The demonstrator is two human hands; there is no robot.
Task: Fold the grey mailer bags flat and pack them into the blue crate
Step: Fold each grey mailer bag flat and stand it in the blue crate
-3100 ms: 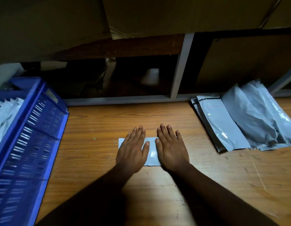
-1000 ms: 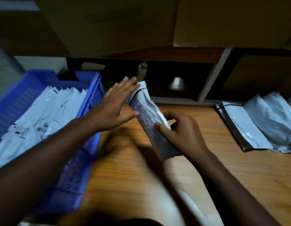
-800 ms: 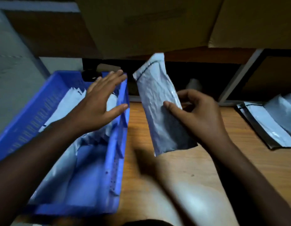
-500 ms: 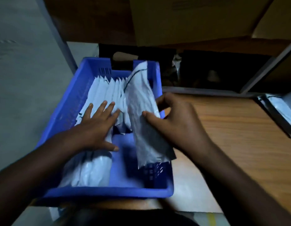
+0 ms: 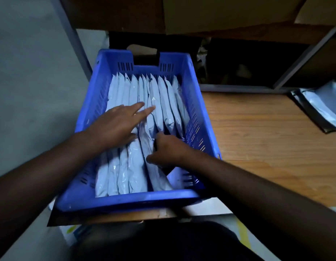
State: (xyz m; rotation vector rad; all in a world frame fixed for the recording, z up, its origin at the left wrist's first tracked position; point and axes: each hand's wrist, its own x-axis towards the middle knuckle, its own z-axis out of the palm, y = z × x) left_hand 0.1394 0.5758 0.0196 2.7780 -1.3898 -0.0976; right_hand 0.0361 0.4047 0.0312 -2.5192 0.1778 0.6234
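A: Both hands are down in the blue crate — the left hand lies flat on the row of folded mailers, fingers straight and spread, pressing the left part of the row aside.

B: And the right hand?

A: Curled at the near end of the newest mailer, thumb on its left face, wedging it on edge into the gap. Whether the fingers go right round it I cannot tell — they are tucked behind it.

B: What could spoil this?

A: I'd say the slick film springs open once the press lifts, so the fold pops and the bag rides up above its neighbours. Shove too hard and the upright mailers to the right could topple into the free corner at the near right.

B: More to do?

A: Yes — unfolded bags lie on the wooden table, far right, well apart from the crate.
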